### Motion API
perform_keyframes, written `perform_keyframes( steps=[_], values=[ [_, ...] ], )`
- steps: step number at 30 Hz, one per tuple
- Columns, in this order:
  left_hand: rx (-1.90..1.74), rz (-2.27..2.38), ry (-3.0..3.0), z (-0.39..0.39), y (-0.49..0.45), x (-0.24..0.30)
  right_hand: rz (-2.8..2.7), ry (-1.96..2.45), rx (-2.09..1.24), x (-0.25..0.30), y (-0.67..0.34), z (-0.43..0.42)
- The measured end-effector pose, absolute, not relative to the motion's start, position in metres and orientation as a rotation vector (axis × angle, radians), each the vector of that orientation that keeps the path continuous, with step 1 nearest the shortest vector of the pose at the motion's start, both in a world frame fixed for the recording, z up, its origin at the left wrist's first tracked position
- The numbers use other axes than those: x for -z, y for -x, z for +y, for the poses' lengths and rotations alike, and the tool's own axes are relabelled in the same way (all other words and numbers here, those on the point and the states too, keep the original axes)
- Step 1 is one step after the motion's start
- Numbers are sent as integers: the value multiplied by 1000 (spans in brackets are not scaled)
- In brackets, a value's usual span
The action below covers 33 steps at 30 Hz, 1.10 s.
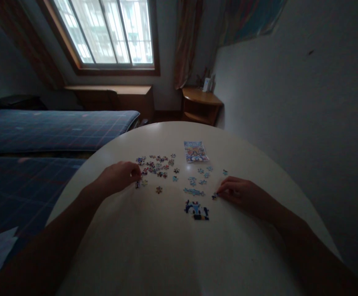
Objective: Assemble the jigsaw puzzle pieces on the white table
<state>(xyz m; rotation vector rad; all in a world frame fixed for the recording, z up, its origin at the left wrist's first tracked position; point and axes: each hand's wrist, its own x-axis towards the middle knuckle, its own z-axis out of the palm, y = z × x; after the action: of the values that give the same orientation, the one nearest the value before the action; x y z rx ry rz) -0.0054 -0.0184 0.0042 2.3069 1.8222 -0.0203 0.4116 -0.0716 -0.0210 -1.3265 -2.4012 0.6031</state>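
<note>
A round white table (172,255) carries scattered jigsaw puzzle pieces (158,164). My left hand (118,176) rests on the table with fingers curled, pinching a small piece (138,184) at the left edge of the scatter. My right hand (239,191) lies lower right, fingers closed on a small dark piece (214,196). A joined cluster of pieces (196,210) sits between my hands, near me. A short joined strip (194,191) lies just above it. The picture card (195,151) lies farther back.
A bed with a blue checked cover (43,131) stands left of the table. A white wall (305,123) runs close along the right. A wooden corner shelf (201,105) and a low wooden bench (111,96) stand under the window (107,33).
</note>
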Motion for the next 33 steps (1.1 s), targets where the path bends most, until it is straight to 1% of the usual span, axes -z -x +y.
perform_keyframes(
  steps=[6, 12, 15, 20, 22, 24, 27, 28, 30, 33],
  values=[
    [143, 1880, -2298, -24, 8, -11, -2366, 1403, -557, 22, -415, -69],
    [234, 1885, -2228, -25, 2, -16, -2409, 1301, -644, 16, -404, -74],
    [218, 1867, -2222, -23, 8, -15, -2417, 1276, -656, 19, -405, -72],
    [105, 1808, -2279, -17, 19, -8, -2385, 1297, -564, 25, -411, -68],
    [6, 1843, -2314, -15, 15, -4, -2386, 1309, -538, 25, -411, -68],
    [-182, 1813, -2381, -13, 6, 2, -2390, 1331, -530, 24, -410, -69],
    [-551, 1553, -2564, -9, -15, 17, -2389, 1351, -537, 22, -409, -70],
    [-636, 1547, -2589, -9, -22, 23, -2389, 1351, -542, 22, -408, -70],
    [-657, 1468, -2647, -8, -35, 34, -2387, 1351, -555, 21, -408, -71],
    [-524, 1291, -2760, -10, -47, 46, -2386, 1350, -561, 22, -408, -71]
  ],
)
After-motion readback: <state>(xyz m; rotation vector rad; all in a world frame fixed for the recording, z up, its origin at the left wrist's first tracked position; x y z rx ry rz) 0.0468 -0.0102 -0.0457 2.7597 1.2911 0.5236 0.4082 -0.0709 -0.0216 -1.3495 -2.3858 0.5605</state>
